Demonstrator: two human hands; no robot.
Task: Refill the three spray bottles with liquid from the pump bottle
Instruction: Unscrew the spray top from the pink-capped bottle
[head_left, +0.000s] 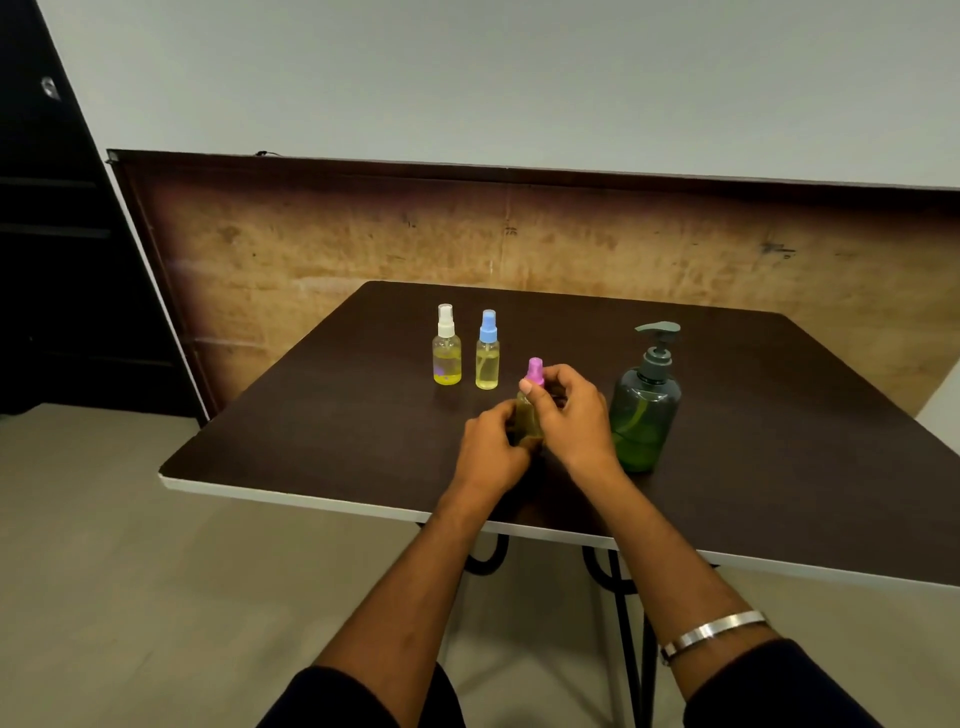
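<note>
A small spray bottle with a pink cap (535, 370) stands on the dark table (322, 415) between my hands. My left hand (493, 447) grips its body from the left. My right hand (569, 410) wraps its neck, fingers closed around the pink spray head. Most of this bottle is hidden by my fingers. Farther back stand two upright spray bottles holding yellow liquid: one with a white cap (447, 345) and one with a blue cap (487, 351). The green pump bottle (644, 410), partly filled, stands just right of my right hand.
The table has a white front edge (291, 496) and black metal legs below. A worn brown board (571, 244) leans against the wall behind it. A dark cabinet (62, 260) stands at the left. Bare floor lies at the left and in front.
</note>
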